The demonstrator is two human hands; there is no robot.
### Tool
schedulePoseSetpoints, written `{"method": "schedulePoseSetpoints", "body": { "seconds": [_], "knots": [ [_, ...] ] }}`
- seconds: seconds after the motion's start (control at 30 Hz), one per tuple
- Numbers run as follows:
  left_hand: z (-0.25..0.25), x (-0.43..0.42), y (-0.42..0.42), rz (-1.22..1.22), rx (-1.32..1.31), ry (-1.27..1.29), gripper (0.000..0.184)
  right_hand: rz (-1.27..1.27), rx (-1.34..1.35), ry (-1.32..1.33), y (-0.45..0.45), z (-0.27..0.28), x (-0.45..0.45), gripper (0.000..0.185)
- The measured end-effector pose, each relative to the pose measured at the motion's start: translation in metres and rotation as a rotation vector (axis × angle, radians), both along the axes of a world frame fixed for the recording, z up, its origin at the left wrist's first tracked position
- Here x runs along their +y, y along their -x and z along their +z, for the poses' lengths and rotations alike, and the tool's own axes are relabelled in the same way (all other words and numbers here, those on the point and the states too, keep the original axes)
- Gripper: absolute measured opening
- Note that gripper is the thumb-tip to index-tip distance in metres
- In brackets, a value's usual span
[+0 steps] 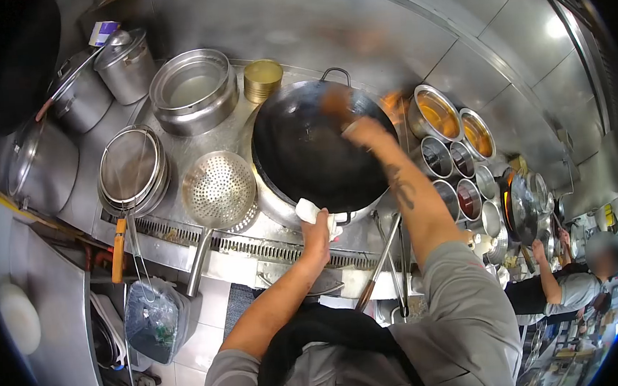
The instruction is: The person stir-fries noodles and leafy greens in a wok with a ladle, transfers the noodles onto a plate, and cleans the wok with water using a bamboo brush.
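A large black wok point(306, 151) sits on the round burner in the middle of the steel range. My left hand point(316, 236) is closed on a folded white cloth point(308, 211), pressed against the wok's near rim beside its loop handle point(344, 218). Over the wok's far right side, my right hand point(367, 134) grips a brown, brush-like thing point(336, 106) smeared by motion. Its exact kind and whether it touches the metal cannot be made out. The wok holds no food that I can see.
A perforated skimmer point(219, 191), mesh strainers point(132, 165), a wide steel pot point(195, 90) and a gold tin point(263, 81) stand left. Sauce bowls point(437, 114) line the right. A ladle handle point(378, 263) leans near me. Another person point(569, 287) works at far right.
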State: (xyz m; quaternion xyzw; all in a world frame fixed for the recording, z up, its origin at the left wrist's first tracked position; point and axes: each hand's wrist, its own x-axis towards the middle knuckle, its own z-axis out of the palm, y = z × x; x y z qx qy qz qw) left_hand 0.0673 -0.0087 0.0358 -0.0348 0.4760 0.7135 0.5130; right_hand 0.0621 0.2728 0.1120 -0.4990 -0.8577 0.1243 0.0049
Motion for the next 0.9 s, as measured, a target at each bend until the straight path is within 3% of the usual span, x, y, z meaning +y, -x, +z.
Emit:
{"method": "schedulePoseSetpoints", "body": {
  "seconds": [0.03,0.07,0.1,0.13,0.17,0.23,0.3,0.33,0.37,0.43,0.53,0.6,0.63,0.7,0.77,0.8,0.83,0.9],
  "knots": [
    [-0.002,0.000,0.001,-0.023,0.000,0.006,0.019,0.216,-0.164,0.246,0.010,-0.013,-0.019,0.037],
    [-0.003,0.001,0.001,-0.046,-0.001,0.009,0.021,0.300,0.030,0.451,0.004,0.001,-0.068,0.048],
    [-0.001,0.001,0.000,-0.032,-0.004,0.013,0.021,0.436,0.043,0.477,-0.005,0.005,-0.095,0.060],
    [0.002,0.002,-0.001,-0.015,-0.006,0.015,0.021,0.414,-0.090,0.630,-0.014,0.022,-0.114,0.067],
    [0.004,0.001,-0.001,0.000,-0.006,0.019,0.020,0.516,-0.030,0.602,-0.041,0.009,-0.105,0.072],
    [-0.002,0.004,-0.002,-0.009,-0.027,0.078,0.020,0.324,-0.311,0.652,-0.084,0.062,-0.087,0.072],
    [0.000,0.005,-0.002,-0.011,-0.035,0.073,0.020,0.458,-0.623,0.120,-0.138,0.032,0.026,0.047],
    [0.008,0.003,-0.001,-0.038,-0.030,0.098,0.022,0.183,-0.403,0.013,-0.150,0.081,0.032,0.039],
    [0.007,0.006,0.004,-0.058,-0.039,0.085,0.022,-0.032,-0.244,-0.110,-0.178,0.049,0.100,0.040],
    [-0.002,0.000,0.008,-0.116,-0.068,0.091,0.023,-0.142,0.046,-0.385,-0.196,0.103,0.055,0.035],
    [0.009,-0.023,0.016,-0.173,-0.096,0.100,0.024,-0.325,0.707,0.003,-0.215,0.095,0.011,0.047],
    [0.007,-0.053,0.024,-0.242,-0.049,0.132,0.025,-0.201,0.904,-0.075,-0.242,0.033,-0.005,0.047],
    [0.001,-0.075,0.032,-0.317,-0.008,0.092,0.024,-0.278,1.055,-0.021,-0.238,0.026,-0.053,0.044],
    [0.000,-0.119,0.044,-0.318,0.146,0.216,0.021,-0.389,1.109,0.230,-0.251,-0.017,-0.118,0.046],
    [-0.015,-0.167,0.058,-0.266,0.264,0.160,0.031,-0.511,1.032,0.415,-0.273,-0.085,-0.164,0.045],
    [-0.031,-0.193,0.070,-0.240,0.367,0.011,0.041,-0.518,1.043,0.461,-0.284,-0.128,-0.183,0.044],
    [-0.013,-0.195,0.076,-0.314,0.517,0.333,0.054,-0.522,1.083,0.643,-0.275,-0.114,-0.221,0.042],
    [-0.036,-0.213,0.099,-0.428,0.911,0.496,0.059,-0.552,1.083,0.687,-0.274,-0.135,-0.259,0.051]
  ]
}}
